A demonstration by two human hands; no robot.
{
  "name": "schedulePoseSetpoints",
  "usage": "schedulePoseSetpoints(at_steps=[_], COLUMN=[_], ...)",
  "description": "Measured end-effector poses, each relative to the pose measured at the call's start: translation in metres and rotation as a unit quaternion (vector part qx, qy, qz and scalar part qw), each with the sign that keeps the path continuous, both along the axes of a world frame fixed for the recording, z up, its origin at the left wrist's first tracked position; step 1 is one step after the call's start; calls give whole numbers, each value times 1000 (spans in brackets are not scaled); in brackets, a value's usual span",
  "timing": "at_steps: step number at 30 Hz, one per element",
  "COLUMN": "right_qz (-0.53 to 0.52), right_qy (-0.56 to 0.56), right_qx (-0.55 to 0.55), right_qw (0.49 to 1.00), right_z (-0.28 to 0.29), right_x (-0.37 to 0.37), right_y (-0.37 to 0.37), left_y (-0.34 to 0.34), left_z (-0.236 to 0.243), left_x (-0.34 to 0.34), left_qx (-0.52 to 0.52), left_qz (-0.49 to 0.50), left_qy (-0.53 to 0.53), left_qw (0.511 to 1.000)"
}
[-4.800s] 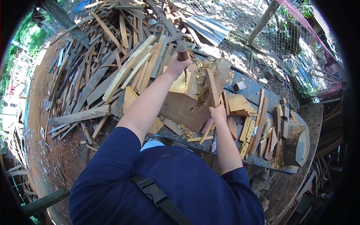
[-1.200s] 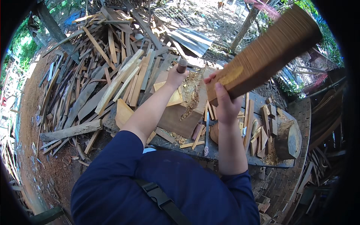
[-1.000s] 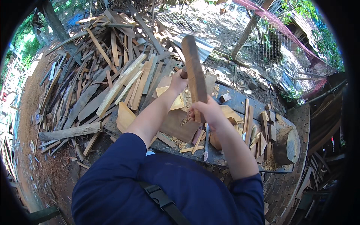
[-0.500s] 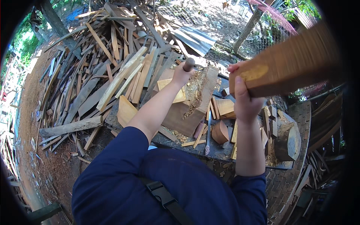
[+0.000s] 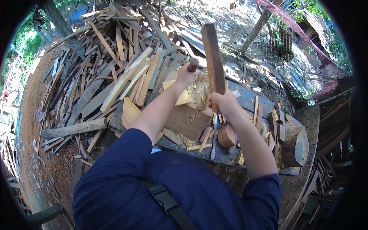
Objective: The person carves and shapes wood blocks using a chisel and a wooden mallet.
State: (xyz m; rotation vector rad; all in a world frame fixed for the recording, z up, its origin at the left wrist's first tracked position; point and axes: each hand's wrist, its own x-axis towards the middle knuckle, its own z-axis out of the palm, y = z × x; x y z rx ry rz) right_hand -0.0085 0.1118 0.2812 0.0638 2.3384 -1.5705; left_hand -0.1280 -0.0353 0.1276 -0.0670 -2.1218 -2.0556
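Observation:
My left hand (image 5: 184, 77) is wrapped around a chisel (image 5: 194, 64); only the end of its round dark handle shows, and the blade is hidden. Beneath it lies a large brown wood block (image 5: 186, 119) with a rough, cut-away hollow (image 5: 199, 92) strewn with chips. In my right hand (image 5: 224, 102) is a thick, squared wooden mallet (image 5: 214, 57), raised nearly upright just right of the chisel handle and apart from it. A yellowish wood piece (image 5: 183, 97) rests against the block under my left wrist.
On the dark bench (image 5: 245, 96) sit a rounded wood offcut (image 5: 226, 136), a long thin metal tool (image 5: 214, 143) and several small blocks. A cut log (image 5: 296, 146) stands at the right end. Scrap boards (image 5: 92, 80) pile up at left, with wire fencing (image 5: 281, 38) behind.
My right hand has swung the mallet inward and left, from out at the right to an upright position beside the chisel. My left hand stays almost still on the handle.

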Motion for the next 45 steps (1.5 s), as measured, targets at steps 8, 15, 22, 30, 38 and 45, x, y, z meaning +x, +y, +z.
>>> schedulePoseSetpoints(at_steps=[8,15,22,30,38,45], right_qz=[-24,-29,93,88,72,43], right_qy=[85,420,162,-41,-126,269], right_qx=[69,-231,-124,-110,-32,-347], right_qw=[994,877,975,989,989,897], right_z=[-14,54,67,16,-12,23], right_x=[-2,-3,14,15,9,31], right_y=[10,-5,-29,-14,18,48], left_y=[-1,-18,-30,-16,-5,-28], left_z=[10,-3,4,0,3,-4], left_x=[3,2,8,-4,-8,-2], left_qx=[-5,-41,-48,-7,32,-26], left_qz=[-6,2,6,-11,-33,-48], left_qy=[-6,6,-2,124,31,-23], left_qw=[1000,999,999,992,998,998])
